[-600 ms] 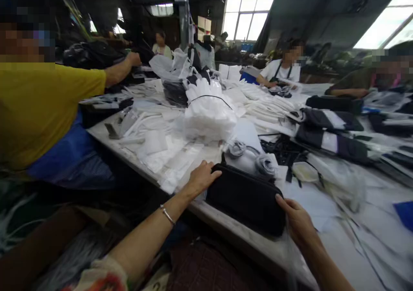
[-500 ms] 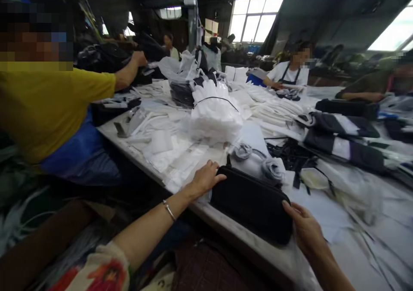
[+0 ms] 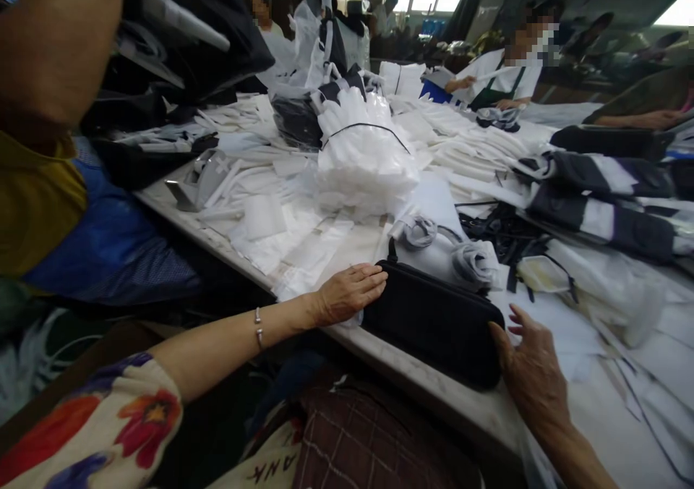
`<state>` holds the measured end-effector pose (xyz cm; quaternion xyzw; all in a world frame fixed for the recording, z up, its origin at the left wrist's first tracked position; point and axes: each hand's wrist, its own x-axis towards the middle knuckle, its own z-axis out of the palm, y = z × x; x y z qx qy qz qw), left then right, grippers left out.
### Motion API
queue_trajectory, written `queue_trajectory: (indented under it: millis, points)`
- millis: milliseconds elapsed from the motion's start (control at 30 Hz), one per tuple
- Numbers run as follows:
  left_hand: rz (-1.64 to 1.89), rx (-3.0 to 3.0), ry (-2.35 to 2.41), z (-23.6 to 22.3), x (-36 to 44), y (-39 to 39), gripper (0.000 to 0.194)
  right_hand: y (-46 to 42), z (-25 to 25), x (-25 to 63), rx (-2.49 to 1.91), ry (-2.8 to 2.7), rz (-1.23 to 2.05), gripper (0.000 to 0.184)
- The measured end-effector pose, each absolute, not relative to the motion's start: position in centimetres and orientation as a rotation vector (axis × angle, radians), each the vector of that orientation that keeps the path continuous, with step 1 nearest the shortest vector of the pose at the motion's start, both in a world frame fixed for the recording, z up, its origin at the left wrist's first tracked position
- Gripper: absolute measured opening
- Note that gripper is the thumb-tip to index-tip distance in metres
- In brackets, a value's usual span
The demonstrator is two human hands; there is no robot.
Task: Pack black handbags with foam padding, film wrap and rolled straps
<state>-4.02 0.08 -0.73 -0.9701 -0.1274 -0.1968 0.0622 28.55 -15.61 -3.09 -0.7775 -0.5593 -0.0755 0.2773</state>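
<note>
A black zippered case (image 3: 434, 326) lies at the near edge of the table, with a short loop at its far left corner. My left hand (image 3: 350, 295) rests on the case's left end, its fingers stretched out and lying flat. At the right end my right hand (image 3: 531, 366) touches the case with the thumb, the other fingers apart and off it. Just behind the case are two coiled grey cables (image 3: 477, 263) on white sheets.
The table (image 3: 347, 333) carries a strapped stack of white plastic bags (image 3: 363, 156), loose white strips, black cords (image 3: 488, 221) and more black cases (image 3: 601, 218) at right. A co-worker's raised arm (image 3: 59, 55) is close at left. Another person (image 3: 499, 77) works across the table.
My left fingers have flattened onto the case's end. My right fingers have spread away from it. The co-worker at left has come nearer, arm raised beside a black bag. The view has tilted down.
</note>
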Motion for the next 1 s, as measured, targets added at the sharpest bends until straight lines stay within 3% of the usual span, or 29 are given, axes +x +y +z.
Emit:
queue_trajectory:
  millis: [67,200,367,500,733,1000]
  points:
    - [-0.472,-3.008,-0.365,0.5,-4.1,-0.3,0.038,-15.4,-3.3,28.7,-1.947,-1.622,-0.342,0.053]
    - [-0.237,-3.082,-0.562,2.4,-3.1,-1.6,0.075,-14.9,-3.2,29.1,-1.732,-1.874,-0.431,0.043]
    - [-0.05,-2.954,-0.728,2.2,-3.2,-3.0,0.059,-15.9,-1.5,30.7,-1.714,-2.159,-0.228,0.053]
    - [0.064,-2.941,-0.638,2.3,-4.5,-2.5,0.069,-17.0,0.5,32.8,-1.709,-2.451,-0.099,0.063]
    - [0.099,-2.941,-0.422,3.0,-4.9,0.0,0.062,-16.9,0.2,33.7,-1.748,-2.65,-0.279,0.089]
    - [-0.027,-2.864,-0.293,0.8,-5.9,0.7,0.055,-17.2,-1.9,33.7,-1.708,-2.573,-0.388,0.087]
